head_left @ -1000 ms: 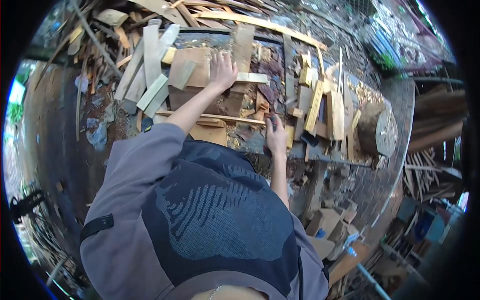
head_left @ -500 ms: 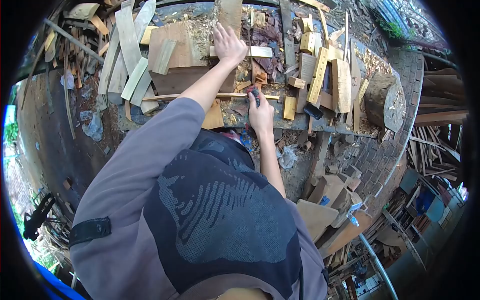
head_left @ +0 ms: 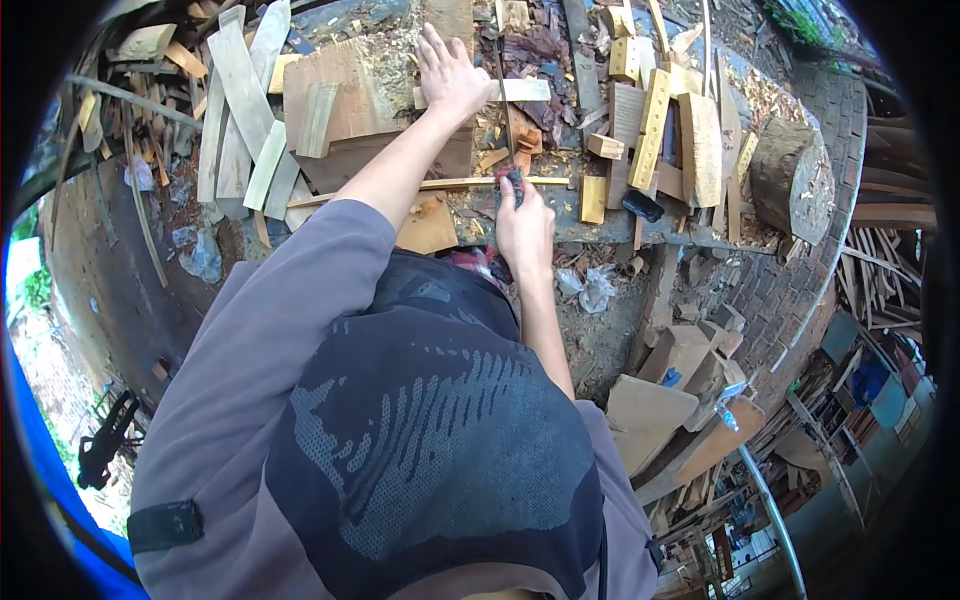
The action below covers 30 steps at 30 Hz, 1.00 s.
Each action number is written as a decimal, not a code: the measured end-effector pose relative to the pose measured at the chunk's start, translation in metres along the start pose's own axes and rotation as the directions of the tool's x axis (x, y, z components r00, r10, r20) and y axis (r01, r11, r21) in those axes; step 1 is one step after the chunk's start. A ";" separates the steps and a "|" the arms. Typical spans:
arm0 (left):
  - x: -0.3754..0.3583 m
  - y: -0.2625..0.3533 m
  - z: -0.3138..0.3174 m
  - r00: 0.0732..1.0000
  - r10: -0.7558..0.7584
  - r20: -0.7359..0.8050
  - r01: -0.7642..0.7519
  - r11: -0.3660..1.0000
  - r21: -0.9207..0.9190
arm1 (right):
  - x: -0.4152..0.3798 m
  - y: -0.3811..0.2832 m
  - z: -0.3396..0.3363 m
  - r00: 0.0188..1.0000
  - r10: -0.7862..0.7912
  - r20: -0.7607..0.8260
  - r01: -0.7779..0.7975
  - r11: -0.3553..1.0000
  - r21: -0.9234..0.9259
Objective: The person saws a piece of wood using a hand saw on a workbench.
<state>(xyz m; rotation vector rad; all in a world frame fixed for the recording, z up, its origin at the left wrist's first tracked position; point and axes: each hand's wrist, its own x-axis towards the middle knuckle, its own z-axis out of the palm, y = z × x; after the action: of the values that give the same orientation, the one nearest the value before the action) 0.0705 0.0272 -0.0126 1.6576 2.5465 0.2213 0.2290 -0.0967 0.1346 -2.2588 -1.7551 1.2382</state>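
Observation:
My left hand (head_left: 455,82) presses down flat with its fingers spread, over a pale wooden strip (head_left: 522,90) lying across a thick board (head_left: 448,14). Just right of that hand, a narrow dark blade (head_left: 507,120) runs beside the board and crosses the strip. It leads to a handle with red and dark wrapping (head_left: 512,178), which looks like that of a hand saw. My right hand (head_left: 525,228) is closed around this handle, near the bench's front edge. The blade's teeth are too small to make out.
A wide plank (head_left: 340,85) and several pale slats (head_left: 240,80) lie to the left. On the right are a drilled yellow wood bar (head_left: 651,128), a small black object (head_left: 642,207) and a log (head_left: 790,180). A long thin strip (head_left: 440,184) lies along the front edge.
My right hand has drawn the saw slightly back toward my body. My left hand stays on the strip. The whole view has shifted a little.

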 end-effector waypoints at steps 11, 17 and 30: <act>0.017 0.006 -0.015 0.999 -0.002 -0.050 -0.012 0.960 -0.279 | 0.053 -0.050 -0.026 1.000 0.018 0.015 -0.015 0.981 -0.194; 0.022 0.008 -0.013 0.999 -0.043 -0.025 0.037 0.980 -0.195 | 0.023 -0.055 -0.043 0.999 -0.015 0.028 0.021 0.970 -0.242; 0.022 0.008 -0.015 0.999 -0.048 -0.007 0.045 0.974 -0.222 | 0.049 -0.050 -0.016 1.000 -0.009 0.001 0.009 0.974 -0.225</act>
<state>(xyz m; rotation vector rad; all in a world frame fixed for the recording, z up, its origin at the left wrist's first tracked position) 0.0666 0.0493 0.0035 1.5172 2.4601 0.4937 0.2006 -0.0310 0.1407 -2.3618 -1.9964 1.0867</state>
